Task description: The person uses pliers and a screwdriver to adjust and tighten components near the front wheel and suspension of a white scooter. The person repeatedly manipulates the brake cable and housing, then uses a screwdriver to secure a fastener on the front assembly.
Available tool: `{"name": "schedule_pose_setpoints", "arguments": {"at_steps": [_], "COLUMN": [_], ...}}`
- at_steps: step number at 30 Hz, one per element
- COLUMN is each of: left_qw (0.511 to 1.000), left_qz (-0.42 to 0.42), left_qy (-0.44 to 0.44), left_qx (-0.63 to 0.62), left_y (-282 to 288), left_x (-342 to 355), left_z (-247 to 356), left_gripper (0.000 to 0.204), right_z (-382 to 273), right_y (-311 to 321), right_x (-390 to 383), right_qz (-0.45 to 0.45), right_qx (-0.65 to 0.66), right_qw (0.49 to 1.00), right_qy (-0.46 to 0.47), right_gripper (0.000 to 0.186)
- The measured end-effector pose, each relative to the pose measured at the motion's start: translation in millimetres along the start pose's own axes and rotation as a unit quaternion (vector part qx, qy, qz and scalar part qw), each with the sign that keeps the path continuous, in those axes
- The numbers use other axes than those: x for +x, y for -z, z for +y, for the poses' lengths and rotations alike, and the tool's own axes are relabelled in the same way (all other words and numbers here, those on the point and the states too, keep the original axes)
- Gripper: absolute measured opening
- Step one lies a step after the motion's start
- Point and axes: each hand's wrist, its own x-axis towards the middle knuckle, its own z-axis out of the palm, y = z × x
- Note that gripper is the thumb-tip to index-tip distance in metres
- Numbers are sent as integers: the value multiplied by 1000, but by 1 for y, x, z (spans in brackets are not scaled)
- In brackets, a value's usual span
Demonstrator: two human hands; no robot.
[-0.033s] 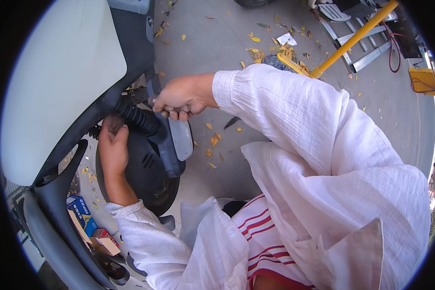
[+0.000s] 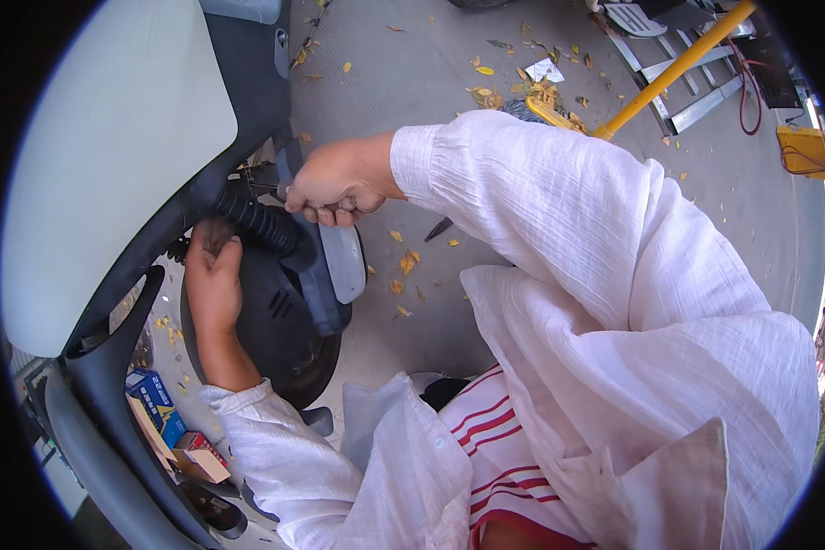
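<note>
ribbed black hose (image 2: 261,223) runs left-centre under the scooter's white body panel (image 2: 110,156) | right hand (image 2: 339,183) grip closed on a thin tool (image 2: 261,189) at hose's far end | left hand (image 2: 213,280) grip wrapped over hose's near-left end | black wheel cover (image 2: 275,321) just below | small boxes (image 2: 170,426) on floor, near left

Light: bright, even daylight over my white sleeve (image 2: 559,211) and the concrete ground (image 2: 412,82).
Shadows: soft, deepest under the scooter's black fender (image 2: 275,321).
Glare: my sleeve is nearly washed out.
Distortion: fisheye bends the yellow pole (image 2: 678,64); corners black.
Focus: centre sharp, rim smeared.
</note>
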Motion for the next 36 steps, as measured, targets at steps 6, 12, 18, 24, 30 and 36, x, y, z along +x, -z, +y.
{"name": "schedule_pose_setpoints", "arguments": {"at_steps": [6,12,18,24,30,36], "left_qw": [999,999,1000,1000,999,998], "left_qz": [33,-4,22,24,44,43], "left_qy": [2,-39,-3,-6,11,-24], "left_qx": [-1,-29,-3,-18,-2,-27], "left_y": [5,-19,12,12,7,-2], "left_x": [-11,2,-16,-12,-16,-2], "left_z": [0,12,4,1,1,-2], "left_gripper": [47,53,56,54,53,53], "right_z": [-30,-44,-60,-79,-65,-6], "right_y": [-17,-20,-52,-8,-47,-5], "right_x": [-10,-8,-16,58,45,-16], "right_qz": [133,122,133,-116,27,205], "right_qx": [-766,-832,-663,-781,-893,-718], "right_qw": [605,535,721,493,420,595], "right_qy": [173,82,151,366,161,298], "right_gripper": [15,33,27,10,19,19]}}
